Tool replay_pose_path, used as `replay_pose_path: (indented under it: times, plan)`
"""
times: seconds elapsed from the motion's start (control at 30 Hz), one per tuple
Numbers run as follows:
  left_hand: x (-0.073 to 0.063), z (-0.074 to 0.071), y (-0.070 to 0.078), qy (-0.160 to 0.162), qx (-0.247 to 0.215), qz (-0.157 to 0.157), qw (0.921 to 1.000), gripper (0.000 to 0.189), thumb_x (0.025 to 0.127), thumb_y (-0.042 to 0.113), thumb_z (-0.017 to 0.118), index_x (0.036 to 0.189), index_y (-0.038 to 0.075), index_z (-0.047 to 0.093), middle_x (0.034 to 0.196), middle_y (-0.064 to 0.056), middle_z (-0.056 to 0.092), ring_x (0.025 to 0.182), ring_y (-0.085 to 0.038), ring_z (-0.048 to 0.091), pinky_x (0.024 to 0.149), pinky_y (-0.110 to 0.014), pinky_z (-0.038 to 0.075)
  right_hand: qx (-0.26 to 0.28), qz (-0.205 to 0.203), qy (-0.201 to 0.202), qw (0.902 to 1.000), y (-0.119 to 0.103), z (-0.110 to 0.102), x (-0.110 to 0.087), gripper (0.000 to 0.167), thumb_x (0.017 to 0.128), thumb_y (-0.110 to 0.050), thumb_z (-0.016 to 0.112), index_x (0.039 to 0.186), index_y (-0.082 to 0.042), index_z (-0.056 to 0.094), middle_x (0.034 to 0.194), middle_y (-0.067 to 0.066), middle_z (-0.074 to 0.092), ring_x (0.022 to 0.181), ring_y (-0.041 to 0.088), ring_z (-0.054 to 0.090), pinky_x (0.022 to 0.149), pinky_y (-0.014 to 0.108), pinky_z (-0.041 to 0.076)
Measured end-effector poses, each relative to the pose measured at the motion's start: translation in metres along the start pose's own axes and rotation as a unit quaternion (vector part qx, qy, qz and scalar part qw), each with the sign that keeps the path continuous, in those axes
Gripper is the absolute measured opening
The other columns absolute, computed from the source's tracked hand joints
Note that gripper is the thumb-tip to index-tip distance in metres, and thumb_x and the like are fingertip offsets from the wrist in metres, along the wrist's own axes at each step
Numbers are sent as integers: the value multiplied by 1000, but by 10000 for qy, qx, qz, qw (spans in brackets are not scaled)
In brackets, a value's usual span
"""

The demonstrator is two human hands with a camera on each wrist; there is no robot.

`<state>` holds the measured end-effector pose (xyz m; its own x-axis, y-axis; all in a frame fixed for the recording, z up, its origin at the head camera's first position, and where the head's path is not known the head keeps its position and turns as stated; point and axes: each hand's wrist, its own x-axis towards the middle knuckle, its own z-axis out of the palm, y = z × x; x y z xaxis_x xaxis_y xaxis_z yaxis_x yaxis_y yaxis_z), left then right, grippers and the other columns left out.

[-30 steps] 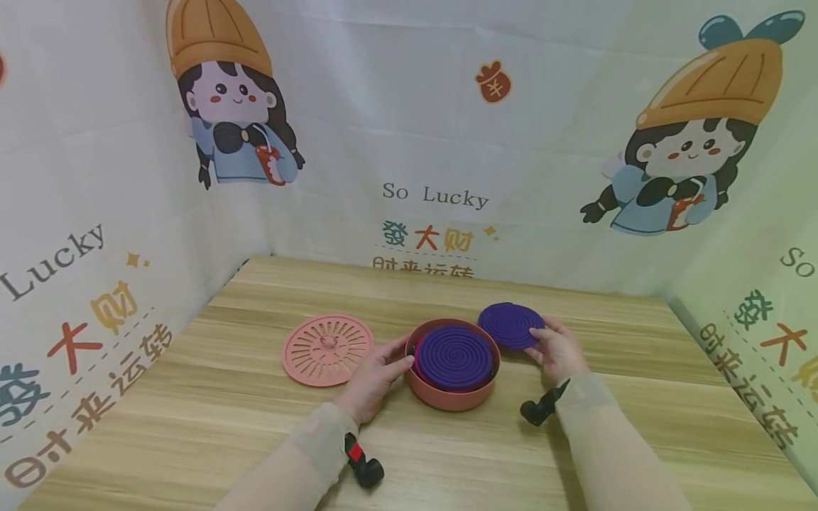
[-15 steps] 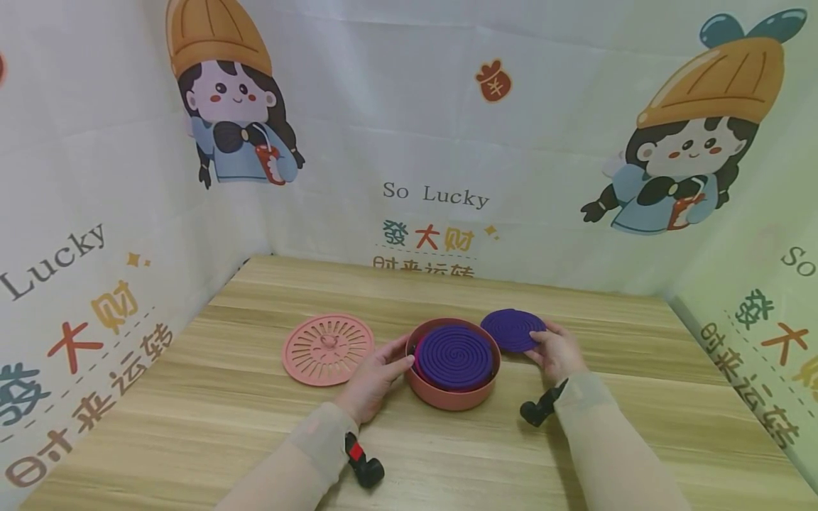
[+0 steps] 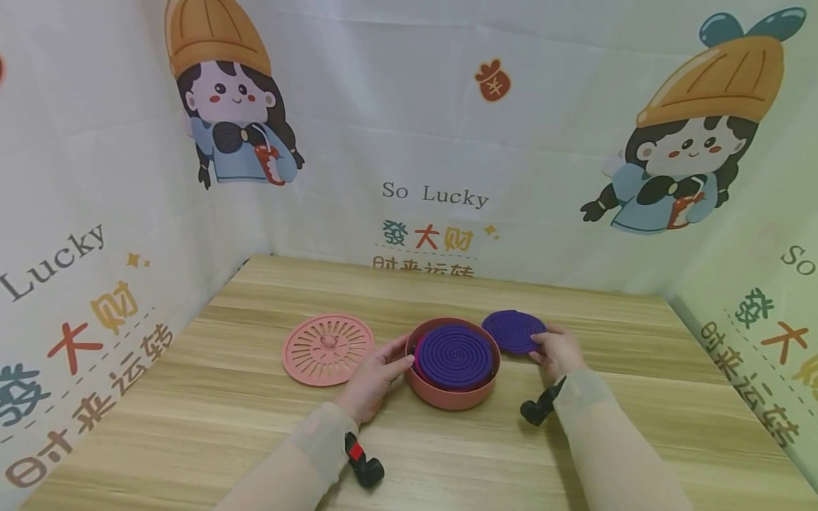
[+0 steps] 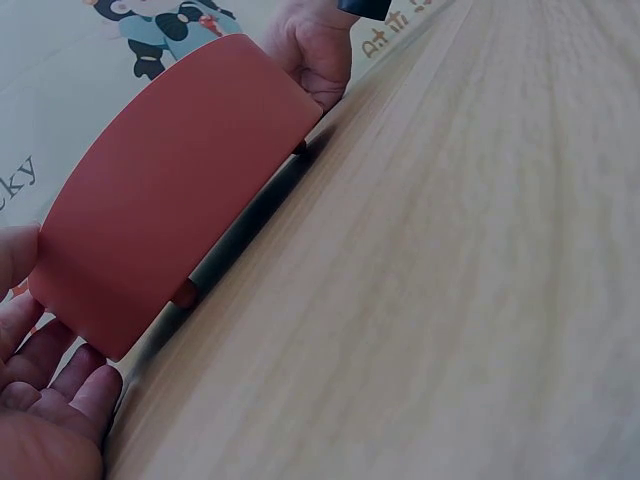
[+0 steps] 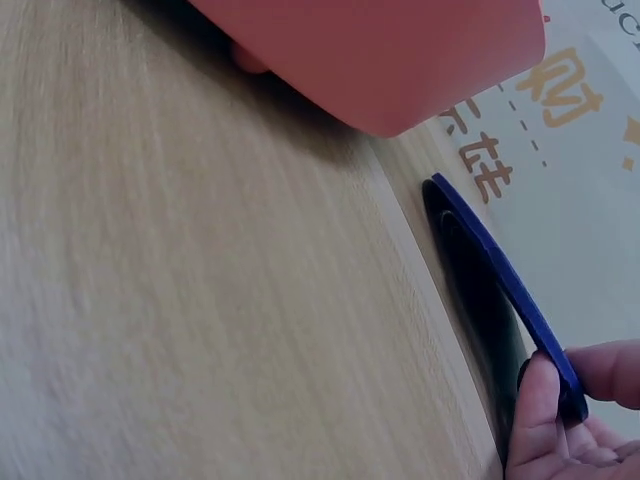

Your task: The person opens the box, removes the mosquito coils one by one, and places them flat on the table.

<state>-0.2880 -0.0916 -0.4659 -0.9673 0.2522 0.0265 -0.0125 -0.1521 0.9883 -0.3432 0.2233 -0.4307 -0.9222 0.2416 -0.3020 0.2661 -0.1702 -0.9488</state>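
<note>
My left hand (image 3: 375, 377) grips the left side of a round pink mosquito coil box (image 3: 452, 402), thumb at the rim and fingers low on the wall in the left wrist view. Inside the box lies a purple mosquito coil (image 3: 455, 356), with a bright pink edge showing beside it. Behind and to the right of the box, my right hand (image 3: 559, 353) pinches a second purple mosquito coil (image 3: 511, 331) by its near right edge, between thumb and fingers. In the right wrist view this coil (image 5: 512, 280) is seen edge-on, low over the table with a dark shadow beneath.
A slotted pink lid (image 3: 328, 343) with a small central knob lies left of the box, behind my left forearm. Short feet (image 4: 184, 293) lift the box off the wooden table (image 3: 211, 397). Printed white cloth (image 3: 441, 128) stands behind the table and along both sides.
My right hand has lowered its coil slightly towards the table and drawn it a little nearer and to the right. The left hand and the box stay in place.
</note>
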Motion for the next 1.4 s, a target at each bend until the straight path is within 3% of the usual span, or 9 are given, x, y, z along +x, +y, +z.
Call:
replay_pose_path:
  times: [0.3, 0.5, 0.63, 0.8, 1.03, 1.13, 1.2, 1.3, 1.4]
  plan:
    - [0, 0, -1, -25, -28, -5, 10000, 53, 96, 15, 58, 145, 7, 42, 147, -13, 43, 139, -27, 32, 114, -49, 21, -275, 30, 358, 9990, -1, -1, -2, 55, 90, 10, 51, 141, 12, 32, 118, 15, 46, 70, 6, 50, 59, 15, 49]
    - [1, -1, -1, -10, -8, 10, 10000, 53, 96, 15, 58, 145, 7, 42, 147, -12, 43, 139, -27, 31, 114, -49, 20, -471, -36, 588, 9972, -4, 2, -7, 51, 88, 10, 50, 137, 15, 37, 128, 20, 45, 95, 19, 50, 62, 18, 49]
    - [0, -1, -1, -37, 25, 18, 10000, 53, 96, 15, 57, 146, 7, 41, 147, -13, 43, 139, -27, 31, 114, -49, 20, -664, -187, 672, 9953, -5, 3, -9, 49, 87, 9, 49, 134, 18, 39, 135, 26, 42, 111, 28, 45, 75, 25, 49]
    - [0, -1, -1, -69, 4, 27, 10000, 53, 97, 14, 57, 146, 7, 40, 147, -13, 42, 140, -27, 31, 114, -49, 20, -666, -209, 620, 9956, -5, 2, -11, 51, 88, 9, 47, 137, 18, 36, 142, 28, 37, 120, 31, 41, 94, 36, 44]
    - [-1, -1, 1, -69, -6, 64, 10000, 53, 97, 13, 57, 146, 6, 40, 147, -13, 43, 139, -28, 32, 114, -49, 20, -572, -166, 635, 9962, -6, 2, -13, 51, 87, 10, 47, 136, 19, 35, 142, 29, 37, 123, 32, 40, 101, 41, 41]
    - [-1, 0, 1, -56, 3, 79, 10000, 53, 97, 13, 57, 146, 5, 40, 146, -14, 43, 139, -28, 32, 114, -49, 21, -549, -160, 600, 9966, -8, 2, -15, 51, 86, 11, 48, 135, 21, 36, 135, 28, 41, 112, 29, 47, 90, 33, 49]
    - [-1, 0, 1, -60, -2, 85, 9999, 53, 97, 12, 56, 146, 5, 40, 146, -14, 43, 139, -28, 32, 114, -49, 21, -563, -158, 564, 9967, -10, 0, -18, 46, 86, 11, 49, 130, 21, 41, 119, 23, 50, 94, 22, 52, 74, 25, 51]
    - [0, 0, 1, -63, -16, 93, 9999, 53, 97, 12, 56, 146, 5, 40, 146, -14, 43, 139, -27, 32, 114, -48, 22, -539, -188, 465, 9973, -12, -4, -22, 28, 85, 12, 51, 113, 16, 51, 81, 5, 51, 61, 10, 45, 50, 18, 41]
    - [-1, 0, 1, -87, -22, 95, 9999, 53, 97, 13, 57, 146, 6, 40, 147, -13, 43, 139, -27, 32, 114, -48, 22, -692, -249, 323, 9968, -15, -6, -24, 22, 86, 9, 52, 108, 10, 53, 58, -7, 37, 45, 4, 33, 44, 19, 33]
